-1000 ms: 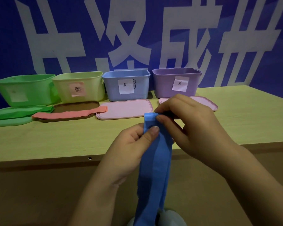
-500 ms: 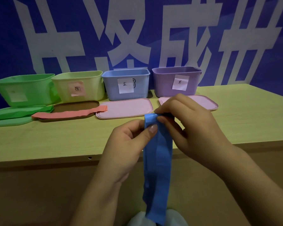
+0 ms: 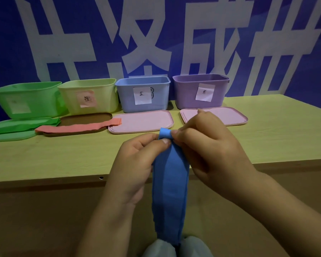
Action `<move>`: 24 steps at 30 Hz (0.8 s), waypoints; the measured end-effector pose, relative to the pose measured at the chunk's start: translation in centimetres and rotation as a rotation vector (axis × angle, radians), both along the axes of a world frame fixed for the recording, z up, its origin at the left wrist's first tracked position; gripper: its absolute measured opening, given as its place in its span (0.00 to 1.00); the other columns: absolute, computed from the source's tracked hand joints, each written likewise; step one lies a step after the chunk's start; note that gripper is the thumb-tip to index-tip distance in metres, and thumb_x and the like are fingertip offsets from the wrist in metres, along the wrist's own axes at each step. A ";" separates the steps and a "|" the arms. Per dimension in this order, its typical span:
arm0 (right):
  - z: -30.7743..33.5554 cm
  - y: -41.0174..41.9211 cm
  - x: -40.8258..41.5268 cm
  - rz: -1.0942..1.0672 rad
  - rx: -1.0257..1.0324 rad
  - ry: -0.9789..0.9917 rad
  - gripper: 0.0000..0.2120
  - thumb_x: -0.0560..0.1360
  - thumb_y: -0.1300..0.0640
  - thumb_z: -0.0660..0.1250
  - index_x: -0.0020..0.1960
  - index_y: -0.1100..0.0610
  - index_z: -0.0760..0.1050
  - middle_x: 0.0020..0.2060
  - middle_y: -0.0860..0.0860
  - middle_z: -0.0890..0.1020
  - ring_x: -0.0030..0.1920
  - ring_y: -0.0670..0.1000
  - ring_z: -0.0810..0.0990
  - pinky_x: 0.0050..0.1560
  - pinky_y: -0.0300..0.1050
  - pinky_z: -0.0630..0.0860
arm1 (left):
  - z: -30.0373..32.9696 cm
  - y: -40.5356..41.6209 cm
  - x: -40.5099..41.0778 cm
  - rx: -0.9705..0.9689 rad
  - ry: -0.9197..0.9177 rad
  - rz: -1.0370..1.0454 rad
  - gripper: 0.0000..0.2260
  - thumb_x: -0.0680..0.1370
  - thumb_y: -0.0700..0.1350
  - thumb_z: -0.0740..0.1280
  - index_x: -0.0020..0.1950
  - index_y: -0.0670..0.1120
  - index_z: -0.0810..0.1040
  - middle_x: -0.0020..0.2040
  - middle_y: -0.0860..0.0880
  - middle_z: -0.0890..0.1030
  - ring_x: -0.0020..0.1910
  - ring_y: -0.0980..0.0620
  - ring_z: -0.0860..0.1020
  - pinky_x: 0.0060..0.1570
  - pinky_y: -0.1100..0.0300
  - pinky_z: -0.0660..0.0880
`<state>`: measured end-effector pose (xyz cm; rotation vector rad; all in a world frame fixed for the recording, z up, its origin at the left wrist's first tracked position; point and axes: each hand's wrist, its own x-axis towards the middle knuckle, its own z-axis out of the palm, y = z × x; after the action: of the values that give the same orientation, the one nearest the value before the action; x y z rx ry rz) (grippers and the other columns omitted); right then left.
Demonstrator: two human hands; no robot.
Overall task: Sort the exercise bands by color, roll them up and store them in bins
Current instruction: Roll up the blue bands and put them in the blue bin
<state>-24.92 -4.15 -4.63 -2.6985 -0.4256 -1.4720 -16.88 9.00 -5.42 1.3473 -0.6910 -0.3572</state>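
Blue band [image 3: 170, 182] is pinched at its top between your left hand [image 3: 137, 164] and right hand [image 3: 209, 151], top edge curled into a small roll, the rest hanging down in front of the table [image 3: 267, 138]. Pink band [image 3: 78, 127] lies flat beside the green band [image 3: 22, 125], near the four bins.

Blue lettered wall [image 3: 11, 43], wooden table [image 3: 44, 160]

- Blue band [image 3: 170, 186], plain.
- Coral-pink band [image 3: 78, 127]; green band [image 3: 24, 125].
- Bins in green [image 3: 28, 99], pale yellow [image 3: 89, 95], light blue [image 3: 143, 93], purple [image 3: 200, 90].
- Pink lids [image 3: 141, 121]; brown lid [image 3: 85, 117].
- Pale wood desk [image 3: 44, 154].
- Deep blue backdrop [image 3: 7, 43], white characters.
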 end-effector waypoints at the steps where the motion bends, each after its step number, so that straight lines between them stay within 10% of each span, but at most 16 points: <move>1: -0.1 0.0 -0.1 0.008 -0.004 0.006 0.08 0.73 0.65 0.63 0.47 0.67 0.79 0.38 0.61 0.77 0.38 0.58 0.73 0.36 0.51 0.71 | -0.1 -0.1 0.0 0.009 0.002 0.009 0.10 0.75 0.40 0.64 0.41 0.49 0.84 0.38 0.47 0.84 0.39 0.51 0.82 0.37 0.59 0.77; 12: -0.3 -0.6 -0.5 -0.022 -0.121 0.093 0.06 0.69 0.70 0.70 0.46 0.66 0.80 0.35 0.59 0.76 0.35 0.58 0.72 0.35 0.50 0.68 | -0.3 0.6 -0.4 0.039 -0.159 -0.027 0.15 0.76 0.37 0.64 0.39 0.54 0.85 0.36 0.50 0.84 0.37 0.55 0.82 0.35 0.64 0.78; 24: -0.2 -1.1 -0.8 0.116 0.057 0.111 0.09 0.74 0.59 0.64 0.47 0.62 0.81 0.42 0.57 0.79 0.42 0.52 0.77 0.39 0.44 0.74 | -0.6 0.9 0.2 0.031 -0.215 -0.115 0.10 0.67 0.55 0.66 0.43 0.57 0.84 0.42 0.51 0.85 0.44 0.52 0.83 0.40 0.62 0.79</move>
<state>-25.70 -5.23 -4.85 -2.6453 -0.5162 -1.2781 -16.64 9.86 -5.98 1.3915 -0.9475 -0.3184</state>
